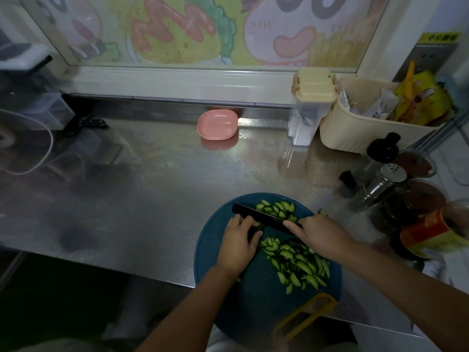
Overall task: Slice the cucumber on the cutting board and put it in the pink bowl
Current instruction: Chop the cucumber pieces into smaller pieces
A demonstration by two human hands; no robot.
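Fingers (pixel 244 221) pin cucumber (pixel 255 231), slices (pixel 298 262) flanking the knife (pixel 261 215).

The counter (pixel 165 179) is embossed sheet metal, shiny enough to mirror the smooth plastic bowl (pixel 217 124) at upper centre. The board (pixel 253 301) looks matt plastic, the knife (pixel 256 215) blade matt black. At right, a shaker (pixel 388 179) has a glossy metal cap.

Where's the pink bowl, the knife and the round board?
pink bowl (pixel 217 124): head view, middle of its inside.
knife (pixel 256 214): head view, middle of the black blade.
cutting board (pixel 258 301): head view, bare blue part near its front.
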